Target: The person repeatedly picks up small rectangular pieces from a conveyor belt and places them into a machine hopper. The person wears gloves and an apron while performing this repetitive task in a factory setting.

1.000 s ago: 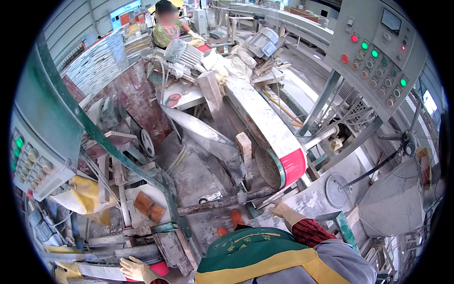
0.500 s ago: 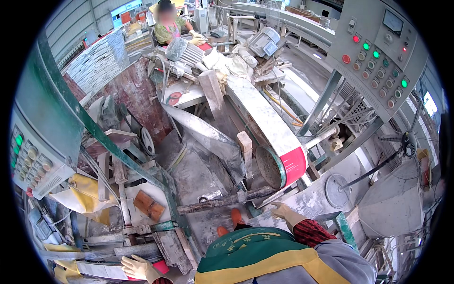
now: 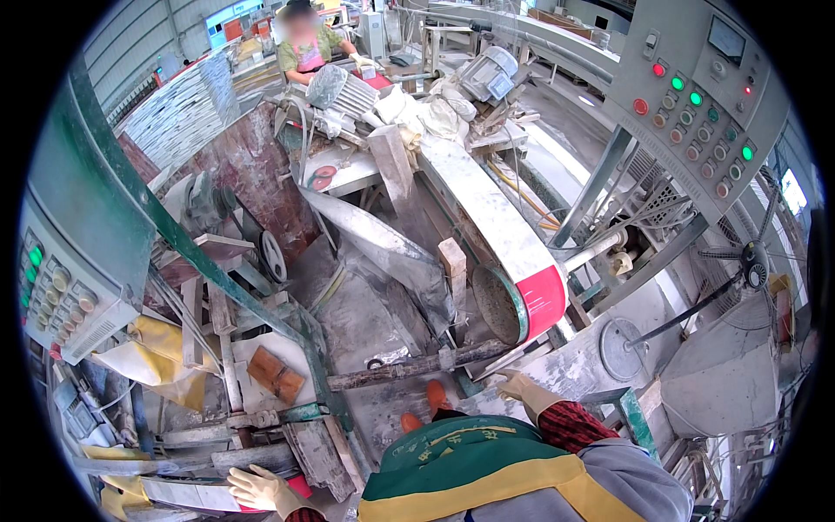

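My left hand (image 3: pixel 263 491), in a cream rubber glove, is open with its fingers spread. It lies at the red end (image 3: pixel 298 489) of a low conveyor belt, over or touching it; I cannot tell which. White flat pieces (image 3: pixel 187 494) sit on that belt beside my fingertips. In a matching glove, my right hand (image 3: pixel 527 396) hangs open at my right side, holding nothing. Just beyond it stands the rounded end of a larger conveyor, its belt white on top (image 3: pixel 487 209) and red at the end (image 3: pixel 541 300).
Button panels stand at left (image 3: pixel 61 291) and right (image 3: pixel 696 100). A pedestal fan (image 3: pixel 752 264) is at right. Worn timber (image 3: pixel 417 367) crosses before my orange boots (image 3: pixel 437 396). Motors (image 3: pixel 487 74) and cloths (image 3: pixel 435 117) lie farther off, near a gloved co-worker (image 3: pixel 309 52).
My left hand has shifted slightly to the right along the low belt. My right hand is almost still. The co-worker has lowered one arm and leans a little differently.
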A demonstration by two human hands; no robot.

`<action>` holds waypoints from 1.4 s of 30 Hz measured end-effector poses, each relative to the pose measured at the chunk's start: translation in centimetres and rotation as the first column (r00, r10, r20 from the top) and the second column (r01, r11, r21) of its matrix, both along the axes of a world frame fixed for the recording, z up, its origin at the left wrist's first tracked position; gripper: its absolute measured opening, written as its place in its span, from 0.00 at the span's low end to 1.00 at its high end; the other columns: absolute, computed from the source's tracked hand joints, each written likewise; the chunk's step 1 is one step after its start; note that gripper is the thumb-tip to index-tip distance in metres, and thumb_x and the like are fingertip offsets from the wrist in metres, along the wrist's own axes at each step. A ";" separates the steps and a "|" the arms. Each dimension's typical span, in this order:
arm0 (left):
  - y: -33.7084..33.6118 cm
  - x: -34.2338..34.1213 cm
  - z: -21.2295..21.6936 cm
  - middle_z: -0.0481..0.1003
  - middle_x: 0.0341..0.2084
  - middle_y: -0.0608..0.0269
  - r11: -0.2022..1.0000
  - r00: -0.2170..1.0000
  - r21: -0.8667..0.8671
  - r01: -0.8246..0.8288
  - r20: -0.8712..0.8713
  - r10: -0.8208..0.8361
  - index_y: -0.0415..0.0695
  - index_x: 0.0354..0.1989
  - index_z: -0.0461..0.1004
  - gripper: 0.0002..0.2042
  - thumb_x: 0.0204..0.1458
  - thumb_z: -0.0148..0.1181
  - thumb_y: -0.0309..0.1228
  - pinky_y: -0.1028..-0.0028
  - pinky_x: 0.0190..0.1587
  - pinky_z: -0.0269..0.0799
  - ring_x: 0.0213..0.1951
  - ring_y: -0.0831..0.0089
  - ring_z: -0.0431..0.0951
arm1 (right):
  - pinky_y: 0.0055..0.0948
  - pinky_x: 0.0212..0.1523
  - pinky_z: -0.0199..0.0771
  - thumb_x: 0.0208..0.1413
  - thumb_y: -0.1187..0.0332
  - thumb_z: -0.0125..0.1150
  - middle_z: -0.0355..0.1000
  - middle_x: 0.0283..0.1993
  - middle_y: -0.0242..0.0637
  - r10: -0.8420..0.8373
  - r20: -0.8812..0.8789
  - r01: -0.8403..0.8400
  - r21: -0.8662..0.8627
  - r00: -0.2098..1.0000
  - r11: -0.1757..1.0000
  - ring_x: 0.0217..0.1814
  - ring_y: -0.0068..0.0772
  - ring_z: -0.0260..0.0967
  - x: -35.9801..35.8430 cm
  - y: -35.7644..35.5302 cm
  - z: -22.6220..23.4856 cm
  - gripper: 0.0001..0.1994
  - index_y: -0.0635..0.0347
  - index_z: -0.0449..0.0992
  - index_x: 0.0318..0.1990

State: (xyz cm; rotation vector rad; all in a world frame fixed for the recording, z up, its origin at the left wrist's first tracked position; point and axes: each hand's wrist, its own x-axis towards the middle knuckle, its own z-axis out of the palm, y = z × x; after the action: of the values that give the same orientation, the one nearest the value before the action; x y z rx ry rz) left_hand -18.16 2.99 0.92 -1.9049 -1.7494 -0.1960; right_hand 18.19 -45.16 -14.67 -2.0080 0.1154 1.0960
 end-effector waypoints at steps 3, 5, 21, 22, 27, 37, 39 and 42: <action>-0.2 0.2 -0.1 0.62 0.57 0.53 1.000 1.000 -0.010 -0.010 0.001 0.010 0.45 0.58 0.59 0.23 0.57 0.45 0.43 0.57 0.58 0.54 0.57 0.52 0.60 | 0.26 0.28 0.75 0.50 0.66 0.54 0.77 0.33 0.42 -0.015 -0.004 0.015 0.006 1.000 1.000 0.31 0.29 0.75 0.0 -0.2 -0.3 0.25 0.48 0.65 0.60; -0.3 0.3 -0.3 0.62 0.57 0.53 1.000 1.000 -0.005 -0.013 0.000 0.013 0.45 0.59 0.59 0.24 0.57 0.44 0.44 0.57 0.58 0.54 0.57 0.52 0.60 | 0.26 0.28 0.75 0.50 0.66 0.54 0.77 0.34 0.42 -0.043 -0.014 0.043 0.012 0.999 0.999 0.31 0.29 0.75 -0.1 -0.3 -0.4 0.25 0.48 0.65 0.60; 3.9 -2.4 1.7 0.63 0.56 0.47 0.985 0.964 0.149 0.092 0.234 -0.126 0.46 0.61 0.59 0.32 0.49 0.57 0.49 0.57 0.57 0.58 0.57 0.52 0.63 | 0.28 0.28 0.74 0.50 0.66 0.53 0.76 0.31 0.44 0.052 0.066 -0.051 -0.020 0.996 0.998 0.27 0.30 0.73 0.5 0.7 0.4 0.27 0.51 0.62 0.61; 4.7 -3.1 2.1 0.59 0.59 0.47 0.997 0.978 0.077 -0.031 0.207 0.014 0.49 0.61 0.58 0.34 0.48 0.57 0.51 0.57 0.57 0.58 0.59 0.52 0.61 | 0.29 0.27 0.74 0.50 0.69 0.52 0.75 0.30 0.45 0.062 0.051 -0.061 -0.018 0.997 0.998 0.26 0.30 0.72 0.8 1.1 1.6 0.28 0.54 0.60 0.62; 6.3 -5.6 5.1 0.54 0.60 0.53 0.848 0.710 -0.459 -0.264 0.503 0.493 0.49 0.64 0.51 0.40 0.46 0.56 0.56 0.56 0.57 0.56 0.58 0.52 0.59 | 0.28 0.28 0.73 0.46 0.59 0.57 0.75 0.29 0.43 0.038 0.098 -0.036 -0.021 0.994 0.999 0.26 0.31 0.73 1.4 1.2 0.2 0.28 0.49 0.66 0.59; 9.4 -10.6 -6.0 0.58 0.57 0.53 0.951 0.911 -0.232 -0.206 0.309 0.273 0.51 0.58 0.56 0.33 0.47 0.55 0.54 0.55 0.53 0.58 0.59 0.58 0.59 | 0.27 0.27 0.73 0.49 0.59 0.52 0.75 0.27 0.42 -0.013 0.030 0.014 -0.046 0.999 0.999 0.26 0.30 0.73 -1.4 0.3 2.1 0.26 0.53 0.66 0.58; 6.8 -9.3 -5.2 0.58 0.57 0.55 0.957 0.937 -0.245 -0.155 0.271 0.222 0.51 0.57 0.56 0.35 0.43 0.58 0.54 0.53 0.53 0.58 0.59 0.59 0.58 | 0.27 0.25 0.73 0.49 0.63 0.53 0.75 0.27 0.42 -0.015 0.004 0.015 -0.046 1.000 0.999 0.24 0.29 0.72 -1.4 0.6 2.1 0.27 0.54 0.64 0.59; 2.8 -7.8 -5.6 0.56 0.58 0.51 0.986 0.950 -0.168 0.023 0.309 0.030 0.51 0.62 0.53 0.41 0.39 0.66 0.46 0.53 0.53 0.57 0.60 0.56 0.56 | 0.28 0.23 0.73 0.47 0.71 0.55 0.74 0.27 0.42 -0.004 -0.017 0.006 0.066 1.000 0.998 0.22 0.29 0.70 -0.8 1.6 0.0 0.31 0.56 0.60 0.62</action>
State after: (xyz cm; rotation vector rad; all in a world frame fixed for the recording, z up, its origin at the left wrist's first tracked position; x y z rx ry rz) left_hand -25.91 5.82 -4.71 -2.0819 -2.0315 -0.3751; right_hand 17.42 -43.54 -14.62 -1.9386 0.0918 1.1003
